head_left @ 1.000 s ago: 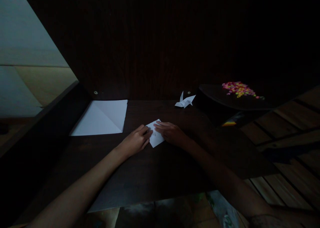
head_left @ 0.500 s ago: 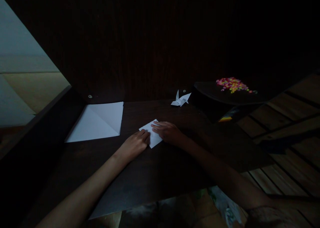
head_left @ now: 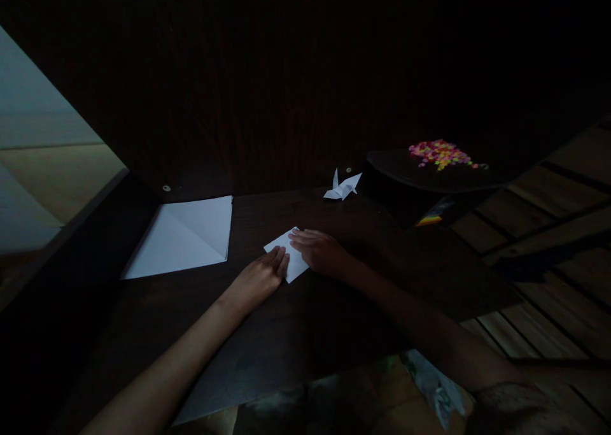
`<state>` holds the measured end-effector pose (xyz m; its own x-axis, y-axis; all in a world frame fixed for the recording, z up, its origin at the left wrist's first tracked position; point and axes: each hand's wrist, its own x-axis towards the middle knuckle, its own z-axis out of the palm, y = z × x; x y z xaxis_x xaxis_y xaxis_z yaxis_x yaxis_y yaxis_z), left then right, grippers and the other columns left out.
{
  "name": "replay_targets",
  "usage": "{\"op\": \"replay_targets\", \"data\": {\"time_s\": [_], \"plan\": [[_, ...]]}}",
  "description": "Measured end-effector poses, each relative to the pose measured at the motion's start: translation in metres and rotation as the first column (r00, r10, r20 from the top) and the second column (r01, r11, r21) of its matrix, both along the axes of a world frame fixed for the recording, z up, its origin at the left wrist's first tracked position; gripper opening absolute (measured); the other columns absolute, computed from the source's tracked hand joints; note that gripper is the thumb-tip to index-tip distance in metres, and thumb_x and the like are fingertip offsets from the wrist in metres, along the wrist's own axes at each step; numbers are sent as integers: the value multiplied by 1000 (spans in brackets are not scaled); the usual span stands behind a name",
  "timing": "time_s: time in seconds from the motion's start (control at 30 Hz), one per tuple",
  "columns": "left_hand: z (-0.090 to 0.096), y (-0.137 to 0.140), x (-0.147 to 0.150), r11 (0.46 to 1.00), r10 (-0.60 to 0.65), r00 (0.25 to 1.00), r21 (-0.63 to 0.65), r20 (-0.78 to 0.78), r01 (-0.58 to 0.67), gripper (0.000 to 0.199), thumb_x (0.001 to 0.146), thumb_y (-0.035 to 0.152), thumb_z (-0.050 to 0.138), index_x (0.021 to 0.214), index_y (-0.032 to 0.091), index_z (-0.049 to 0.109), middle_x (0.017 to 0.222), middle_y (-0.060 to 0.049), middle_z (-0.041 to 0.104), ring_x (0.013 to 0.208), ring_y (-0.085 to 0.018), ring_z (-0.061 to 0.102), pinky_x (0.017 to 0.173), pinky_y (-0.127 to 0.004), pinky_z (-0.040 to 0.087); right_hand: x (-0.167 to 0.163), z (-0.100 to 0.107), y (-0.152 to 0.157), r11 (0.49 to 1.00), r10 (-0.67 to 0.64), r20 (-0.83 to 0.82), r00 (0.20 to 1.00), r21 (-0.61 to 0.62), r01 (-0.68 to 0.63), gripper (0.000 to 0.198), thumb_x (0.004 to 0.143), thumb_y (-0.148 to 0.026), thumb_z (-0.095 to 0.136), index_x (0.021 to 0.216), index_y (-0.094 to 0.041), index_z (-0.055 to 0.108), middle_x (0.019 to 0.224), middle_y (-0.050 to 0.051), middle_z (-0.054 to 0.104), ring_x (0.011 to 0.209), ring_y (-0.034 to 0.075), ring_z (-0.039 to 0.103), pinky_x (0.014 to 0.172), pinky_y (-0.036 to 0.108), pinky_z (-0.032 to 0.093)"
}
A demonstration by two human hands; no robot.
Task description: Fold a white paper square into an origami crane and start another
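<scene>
A small folded sheet of white paper (head_left: 296,268) lies on the dark wooden desk with its corners pointing out. My left hand (head_left: 265,272) rests on its left part, fingers laid on the surface. From the other side, my right hand (head_left: 321,250) presses the upper right part with its fingers stretched out flat. Both hands cover some of the folds. Behind them, near the back panel, stands a white origami crane (head_left: 342,188).
Larger white paper sheets (head_left: 184,237), the top one creased, lie on the left of the desk (head_left: 248,346). A heap of small colourful pieces (head_left: 442,153) sits on a dark raised shelf (head_left: 396,164) at right. A dark side board (head_left: 71,231) borders the left.
My left fingers have uncurled and now lie flatter on the paper. My right hand stays almost in place. The whole view has tilted slightly.
</scene>
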<state>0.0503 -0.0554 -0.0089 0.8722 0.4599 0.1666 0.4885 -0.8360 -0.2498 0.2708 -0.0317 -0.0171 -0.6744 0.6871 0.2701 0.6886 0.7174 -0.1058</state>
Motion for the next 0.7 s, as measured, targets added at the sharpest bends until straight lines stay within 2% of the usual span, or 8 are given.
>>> {"op": "replay_targets", "data": {"time_s": [0.2,0.33,0.53,0.7], "plan": [[0,0,1,1000,-17,999,-13,36,18,40,90,0,37,129,1,49,130,-27,57,123,-29,57,96,-38,52,-5,5,-7,993,-118,78,990,16,118,39,88,-9,47,123,-2,60,135,22,56,133,28,47,110,44,40],[-1,1,1,1000,-9,999,-22,47,10,41,91,1,37,130,2,48,130,-26,57,123,-28,57,97,-38,51,-8,6,-12,986,-169,102,980,20,167,41,89,-8,44,127,-1,56,135,22,55,132,28,47,104,43,46],[-6,3,0,999,3,995,-54,96,2,41,92,3,37,131,5,47,131,-24,57,124,-27,56,98,-38,49,-11,7,-16,981,-192,120,974,12,192,43,89,-7,43,131,-6,54,138,21,53,132,28,47,101,42,47],[-6,2,0,1000,-12,996,-27,85,14,38,91,3,41,129,3,49,129,-24,59,122,-27,57,98,-36,49,-12,10,-17,978,-210,142,967,16,210,44,90,-7,42,132,-9,53,141,18,51,131,28,47,99,43,47]]}}
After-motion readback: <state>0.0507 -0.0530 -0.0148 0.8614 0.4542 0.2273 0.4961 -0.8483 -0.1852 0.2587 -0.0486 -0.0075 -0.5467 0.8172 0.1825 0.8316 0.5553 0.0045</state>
